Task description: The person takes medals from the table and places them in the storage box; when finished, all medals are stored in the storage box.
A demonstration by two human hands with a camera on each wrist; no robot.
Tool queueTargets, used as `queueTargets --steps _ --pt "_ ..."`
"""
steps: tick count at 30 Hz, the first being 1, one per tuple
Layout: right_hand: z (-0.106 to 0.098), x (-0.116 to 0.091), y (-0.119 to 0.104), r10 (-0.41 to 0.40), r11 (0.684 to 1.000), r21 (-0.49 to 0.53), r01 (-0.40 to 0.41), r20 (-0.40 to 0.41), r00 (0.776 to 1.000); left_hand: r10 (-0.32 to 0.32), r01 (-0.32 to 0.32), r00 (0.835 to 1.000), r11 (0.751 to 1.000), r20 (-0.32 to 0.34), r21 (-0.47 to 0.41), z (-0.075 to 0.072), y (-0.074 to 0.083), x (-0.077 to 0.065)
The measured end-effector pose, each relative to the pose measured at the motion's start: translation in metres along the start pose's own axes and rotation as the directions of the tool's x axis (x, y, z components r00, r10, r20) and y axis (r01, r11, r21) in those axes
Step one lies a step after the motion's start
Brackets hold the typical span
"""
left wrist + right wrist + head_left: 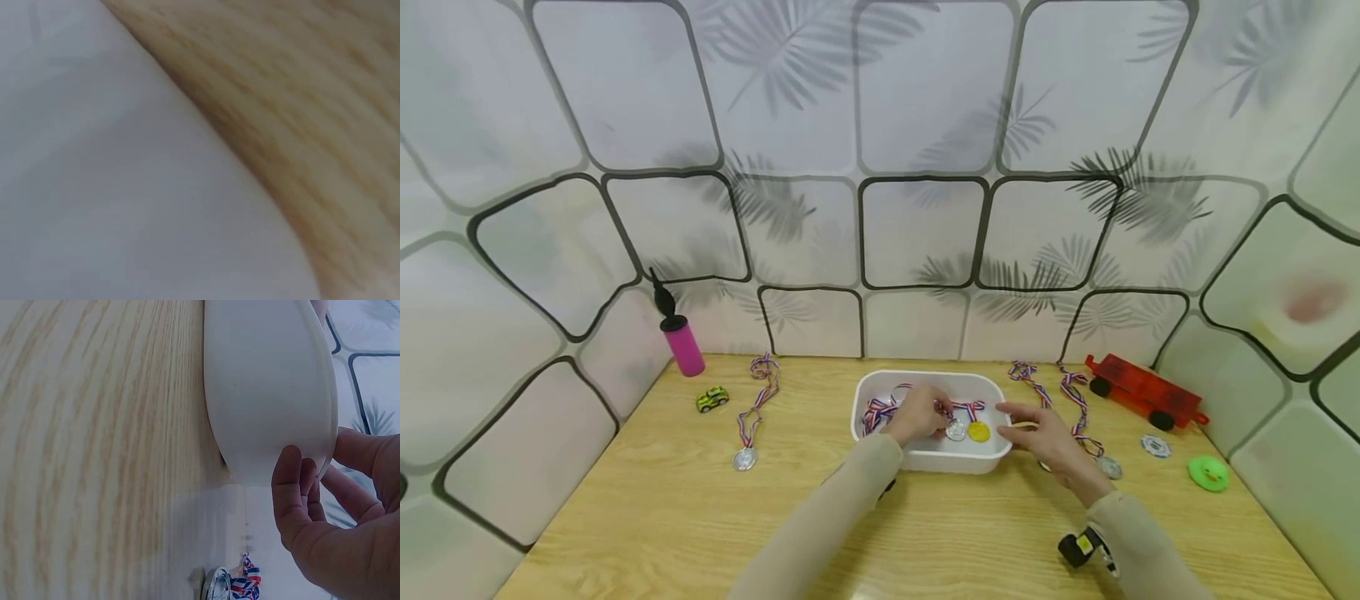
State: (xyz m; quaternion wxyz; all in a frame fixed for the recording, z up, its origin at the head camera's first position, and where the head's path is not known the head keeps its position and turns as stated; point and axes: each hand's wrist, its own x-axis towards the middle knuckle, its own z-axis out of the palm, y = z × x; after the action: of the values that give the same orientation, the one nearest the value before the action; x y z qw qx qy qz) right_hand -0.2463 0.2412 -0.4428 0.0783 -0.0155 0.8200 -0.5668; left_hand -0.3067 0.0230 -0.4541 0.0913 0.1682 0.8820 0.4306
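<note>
A white plastic bin [891, 379] stands on the table, and a silver medal [956, 430] and a gold medal [978, 431] lie in its right half. My left hand [921, 412] reaches into the bin with curled fingers, pinching the silver medal's striped ribbon; its fingertips are partly hidden. More red, white and blue ribbons [878, 412] are heaped in the bin's left end. At the right end, my right hand [1041, 433] holds the bin's rim, its fingers [289, 487] against the outer wall. Only the bin's wall [144, 187] and wood show in the left wrist view.
One silver medal [745, 458] lies left of the bin, another [1108, 467] to its right. A pink pump [683, 346] and green toy car [712, 399] are at left. At right are a red wagon [1146, 390], a poker chip [1156, 447] and a green ring [1208, 473].
</note>
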Motion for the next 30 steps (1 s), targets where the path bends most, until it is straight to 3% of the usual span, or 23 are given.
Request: queueTargets --steps 7,13,21,25,30 --pt "0.0 0.001 0.001 0.005 1.0 -0.006 -0.005 0.003 1.0 0.027 -0.024 0.999 0.997 0.032 -0.079 -0.005 -0.005 0.0" --pt "0.0 0.0 0.0 0.011 1.0 -0.005 -0.011 -0.007 1.0 0.077 -0.062 0.992 0.986 0.097 -0.153 -0.019 -0.009 -0.003" --pt "0.003 0.001 0.0 0.02 0.999 -0.039 -0.021 -0.013 1.0 0.116 -0.092 0.984 0.981 0.133 -0.17 -0.047 -0.021 -0.024" --pt "0.002 0.002 0.002 0.03 0.999 -0.034 -0.031 -0.017 0.999 0.161 -0.136 0.978 0.974 0.135 -0.181 -0.059 -0.028 -0.032" --pt "0.0 0.002 0.003 0.028 0.999 -0.021 -0.029 -0.017 0.999 0.22 -0.2 0.973 0.956 0.074 -0.214 -0.077 -0.033 -0.038"
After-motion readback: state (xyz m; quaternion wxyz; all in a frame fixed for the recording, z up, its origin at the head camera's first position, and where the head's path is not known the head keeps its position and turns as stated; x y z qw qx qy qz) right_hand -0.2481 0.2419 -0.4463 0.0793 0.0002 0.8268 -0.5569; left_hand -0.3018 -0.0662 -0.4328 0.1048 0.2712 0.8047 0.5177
